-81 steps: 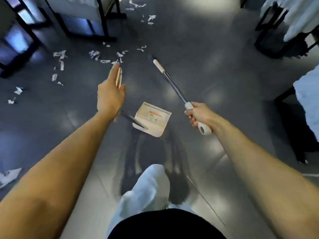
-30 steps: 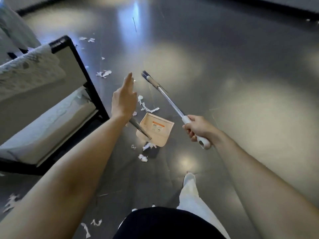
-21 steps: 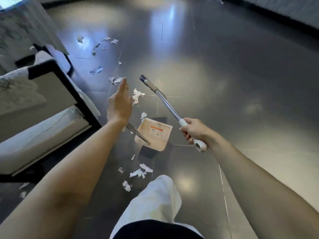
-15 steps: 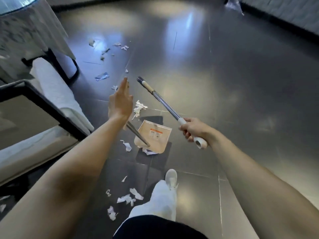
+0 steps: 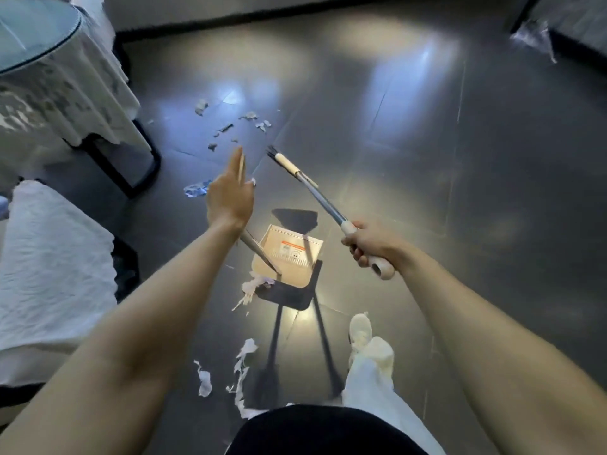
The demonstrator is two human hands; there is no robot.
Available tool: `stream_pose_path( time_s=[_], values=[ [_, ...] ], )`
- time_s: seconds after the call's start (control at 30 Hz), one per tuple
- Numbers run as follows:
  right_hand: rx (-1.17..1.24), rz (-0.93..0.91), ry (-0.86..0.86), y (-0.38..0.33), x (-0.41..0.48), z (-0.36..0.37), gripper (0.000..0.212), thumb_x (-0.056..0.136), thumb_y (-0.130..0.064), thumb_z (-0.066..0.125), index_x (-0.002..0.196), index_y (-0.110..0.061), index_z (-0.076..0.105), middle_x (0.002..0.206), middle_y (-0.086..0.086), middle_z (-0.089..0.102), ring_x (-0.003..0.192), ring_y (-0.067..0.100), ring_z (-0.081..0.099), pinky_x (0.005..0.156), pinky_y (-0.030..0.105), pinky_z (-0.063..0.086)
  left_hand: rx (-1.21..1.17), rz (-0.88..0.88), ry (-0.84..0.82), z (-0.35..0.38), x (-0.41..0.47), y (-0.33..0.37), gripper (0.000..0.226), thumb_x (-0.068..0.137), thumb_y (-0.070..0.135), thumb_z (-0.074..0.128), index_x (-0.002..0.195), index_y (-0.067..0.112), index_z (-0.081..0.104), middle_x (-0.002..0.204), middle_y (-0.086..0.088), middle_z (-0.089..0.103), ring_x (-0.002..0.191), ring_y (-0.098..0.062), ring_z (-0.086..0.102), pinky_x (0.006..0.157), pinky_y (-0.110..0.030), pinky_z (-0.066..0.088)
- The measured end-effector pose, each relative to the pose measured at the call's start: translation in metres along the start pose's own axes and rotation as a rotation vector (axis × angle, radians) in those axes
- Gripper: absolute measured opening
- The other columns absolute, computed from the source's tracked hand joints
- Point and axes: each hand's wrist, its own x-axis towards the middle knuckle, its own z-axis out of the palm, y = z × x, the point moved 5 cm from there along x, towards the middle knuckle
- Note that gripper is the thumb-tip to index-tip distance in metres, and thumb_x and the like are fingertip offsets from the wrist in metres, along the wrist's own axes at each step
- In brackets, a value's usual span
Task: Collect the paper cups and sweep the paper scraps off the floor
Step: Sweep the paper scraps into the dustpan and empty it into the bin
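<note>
My left hand [image 5: 230, 198] is raised with its fingers straight, and the long handle of the beige dustpan [image 5: 292, 254] runs along its palm side; the thumb is hidden. The pan hangs just above the dark floor over its own shadow. My right hand [image 5: 368, 246] grips the white end of the broom [image 5: 315, 195], whose dark bristles point away at the far end. White paper scraps [image 5: 249, 289] lie just left of the pan, more paper scraps [image 5: 241, 359] lie near my feet, and a far cluster of scraps [image 5: 230, 128] is ahead. No paper cup is in view.
A round table with a white cloth [image 5: 59, 93] stands at the upper left on a black frame [image 5: 144, 172]. A white-covered seat [image 5: 49, 257] fills the left side. Crumpled plastic [image 5: 533, 34] lies at the far right. My white shoe [image 5: 359, 330] is below the pan.
I have turned and walked on: the table and seat have slid left and closer, new scraps appear ahead and by my feet. Both hands keep the same hold on dustpan and broom.
</note>
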Motion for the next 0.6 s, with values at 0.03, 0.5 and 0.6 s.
stream_pose_path(
  time_s=[0.03, 0.5, 0.6],
  values=[
    [-0.032, -0.008, -0.01, -0.017, 0.032, -0.018, 0.017, 0.093, -0.003, 0.04, 0.087, -0.014, 0.051, 0.066, 0.007, 0.047, 0.043, 0.009, 0.04, 0.035, 0.018, 0.036, 0.007, -0.027, 0.021, 0.018, 0.029, 0.011, 0.065, 0.092, 0.013, 0.058, 0.149, 0.029, 0.03, 0.128, -0.014, 0.06, 0.114, -0.035, 0.057, 0.097, -0.042, 0.043],
    [-0.195, -0.035, -0.234, -0.285, 0.434, -0.158, 0.016, 0.092, 0.001, 0.042, 0.098, -0.009, 0.054, 0.064, 0.003, 0.047, 0.034, 0.004, 0.039, 0.034, 0.016, 0.034, -0.023, -0.302, 0.171, 0.149, 0.417, 0.054, 0.061, 0.097, 0.016, 0.054, 0.148, 0.037, 0.026, 0.125, -0.017, 0.059, 0.102, -0.036, 0.058, 0.087, -0.051, 0.05],
    [-0.228, -0.033, -0.266, -0.344, 0.518, -0.168, 0.018, 0.092, 0.001, 0.043, 0.102, -0.009, 0.054, 0.066, 0.002, 0.049, 0.034, 0.004, 0.039, 0.034, 0.016, 0.036, -0.023, -0.35, 0.182, 0.179, 0.506, 0.047, 0.06, 0.097, 0.015, 0.053, 0.146, 0.037, 0.027, 0.119, -0.017, 0.061, 0.094, -0.034, 0.058, 0.081, -0.049, 0.051]
  ],
)
